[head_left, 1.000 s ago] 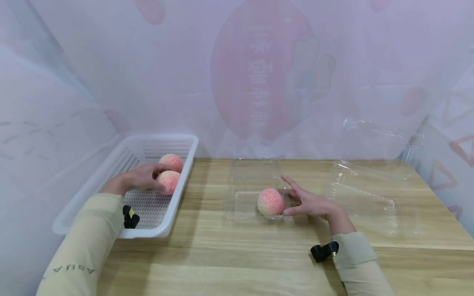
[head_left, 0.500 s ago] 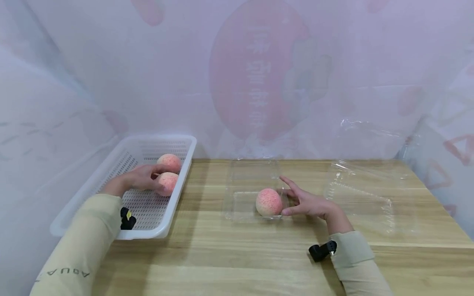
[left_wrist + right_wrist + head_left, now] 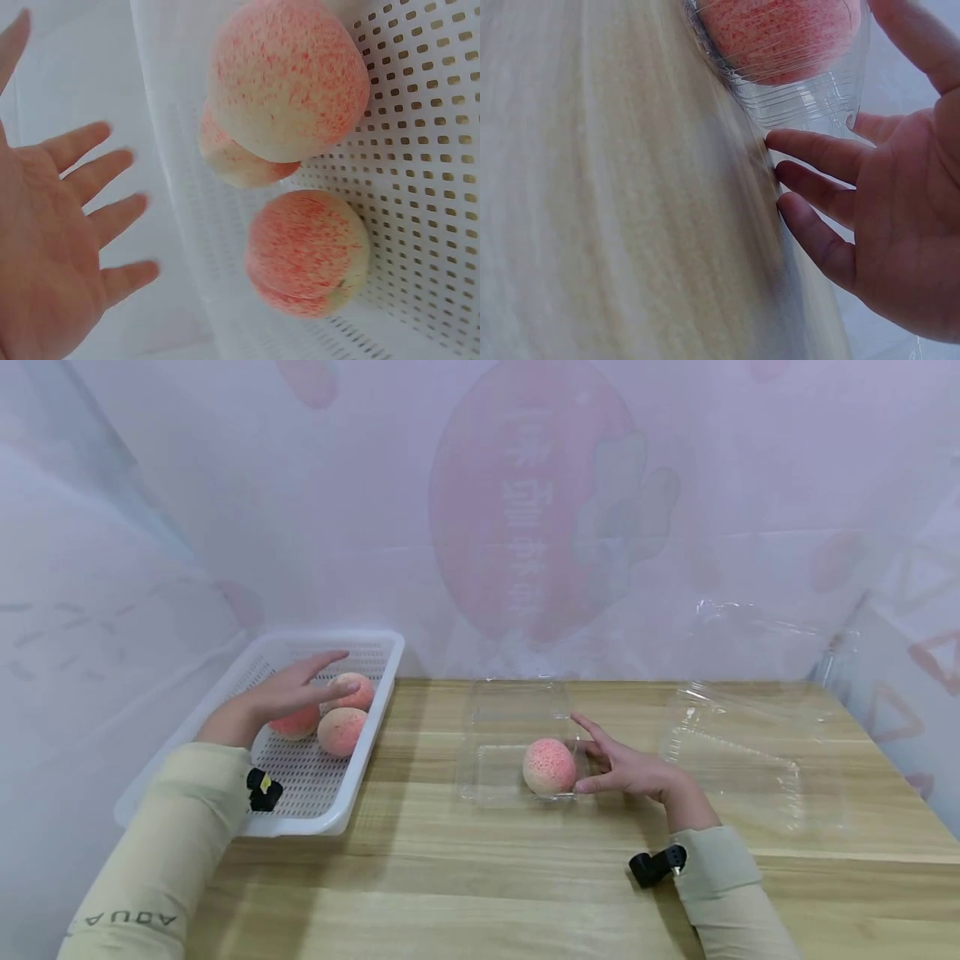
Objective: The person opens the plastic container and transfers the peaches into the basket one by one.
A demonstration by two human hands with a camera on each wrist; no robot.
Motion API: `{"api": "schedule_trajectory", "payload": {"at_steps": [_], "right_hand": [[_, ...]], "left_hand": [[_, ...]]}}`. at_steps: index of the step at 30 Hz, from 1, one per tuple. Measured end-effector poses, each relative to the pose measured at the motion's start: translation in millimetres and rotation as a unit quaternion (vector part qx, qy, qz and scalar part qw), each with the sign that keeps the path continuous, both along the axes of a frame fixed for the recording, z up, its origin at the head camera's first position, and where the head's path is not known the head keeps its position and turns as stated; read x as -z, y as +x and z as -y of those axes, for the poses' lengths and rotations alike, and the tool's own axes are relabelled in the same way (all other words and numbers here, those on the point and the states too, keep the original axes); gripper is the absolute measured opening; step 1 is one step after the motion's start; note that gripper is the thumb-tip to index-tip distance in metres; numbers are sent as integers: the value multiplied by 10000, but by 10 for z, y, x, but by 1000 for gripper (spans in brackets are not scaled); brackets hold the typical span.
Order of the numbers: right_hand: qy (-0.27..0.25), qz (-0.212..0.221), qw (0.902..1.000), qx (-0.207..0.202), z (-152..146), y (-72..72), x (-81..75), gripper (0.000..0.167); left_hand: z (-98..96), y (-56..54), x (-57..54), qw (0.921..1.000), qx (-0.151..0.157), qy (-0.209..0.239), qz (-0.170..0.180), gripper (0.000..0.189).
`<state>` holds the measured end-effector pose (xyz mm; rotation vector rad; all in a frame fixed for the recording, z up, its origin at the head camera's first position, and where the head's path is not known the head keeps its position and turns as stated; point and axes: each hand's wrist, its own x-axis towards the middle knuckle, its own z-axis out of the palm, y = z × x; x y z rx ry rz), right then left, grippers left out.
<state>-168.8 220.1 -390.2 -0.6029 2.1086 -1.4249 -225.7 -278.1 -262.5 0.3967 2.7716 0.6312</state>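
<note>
My left hand [image 3: 288,689] hovers over the white basket [image 3: 341,806], its fingers spread and nothing in them. Three pink-and-cream peaches lie in the basket: a front one [image 3: 342,732], a back one [image 3: 358,695] and a left one [image 3: 296,723] partly hidden by the hand. The left wrist view shows the spread fingers apart from the nearest peach [image 3: 289,82]. A fourth peach [image 3: 549,767] sits at the right end of a clear plastic box [image 3: 495,772] with its lid raised. My right hand [image 3: 626,771], fingers spread, rests against that box's right side.
Other clear plastic boxes [image 3: 738,768], opened out, stand at the right of the wooden table [image 3: 480,877]. A pale printed curtain [image 3: 360,527] hangs behind the table and at both sides.
My left hand has let go of the front peach in the basket and risen, spreading its fingers. The left peach now shows beneath it. My right hand stays at the box.
</note>
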Motion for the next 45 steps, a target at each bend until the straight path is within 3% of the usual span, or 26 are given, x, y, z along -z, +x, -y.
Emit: {"api": "schedule_trajectory", "payload": {"at_steps": [4,9,15,36,45], "right_hand": [[-28,36,10000,-3,5,7,-6,112],[18,124,9999,60,4,7,5,112],[11,88,10000,33,-14,-13,34,112],[1,60,10000,11,-55,-53,59,112],[2,-91,9999,-68,-80,-69,57,112]], "left_hand": [[-92,3,-39,9974,-88,-449,-553,92],[-224,52,-70,9878,-78,-948,-1236,98],[-443,112,-128,9772,61,-1180,-1764,106],[-1377,346,-231,9535,980,-1482,-2434,114],[-1801,435,-232,9416,1476,-1310,-2727,111]]}}
